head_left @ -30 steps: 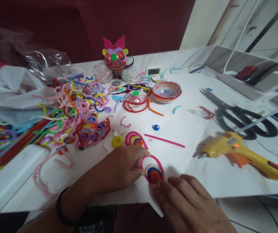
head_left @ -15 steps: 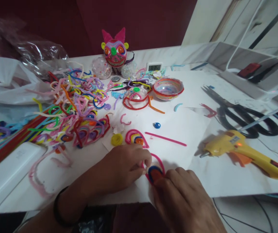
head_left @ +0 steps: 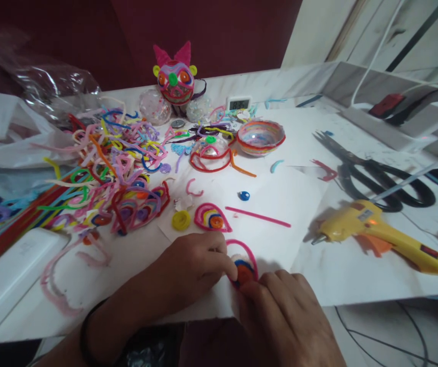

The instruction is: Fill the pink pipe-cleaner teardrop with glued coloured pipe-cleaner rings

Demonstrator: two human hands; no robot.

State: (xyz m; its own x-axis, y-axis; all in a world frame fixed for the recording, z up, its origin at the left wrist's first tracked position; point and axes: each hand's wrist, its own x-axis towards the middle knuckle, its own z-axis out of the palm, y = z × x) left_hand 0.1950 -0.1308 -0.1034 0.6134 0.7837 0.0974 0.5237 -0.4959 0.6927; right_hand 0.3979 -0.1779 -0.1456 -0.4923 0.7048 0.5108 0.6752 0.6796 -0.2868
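A teardrop shape of pipe cleaner (head_left: 243,265), pink outside with blue and orange coils inside, lies on white paper (head_left: 280,204) near the table's front edge. My left hand (head_left: 194,267) pinches its left side with curled fingers. My right hand (head_left: 283,316) presses on its lower edge from the front, fingers bent over it. A finished teardrop (head_left: 211,218) and a yellow coil (head_left: 181,220) lie just behind my left hand. A straight pink pipe cleaner (head_left: 257,216) lies to the right of them.
A yellow glue gun (head_left: 379,235) rests at right, black scissors (head_left: 379,173) behind it. A heap of coloured pipe cleaners (head_left: 111,163) fills the left. A striped bowl (head_left: 260,136), a clear dome (head_left: 211,153) and a pink-eared ball figure (head_left: 175,81) stand at the back. A white box (head_left: 8,275) sits front left.
My right hand slid forward onto the teardrop's lower edge, covering part of it. My left hand's fingers closed in on its left side. The view shifted slightly.
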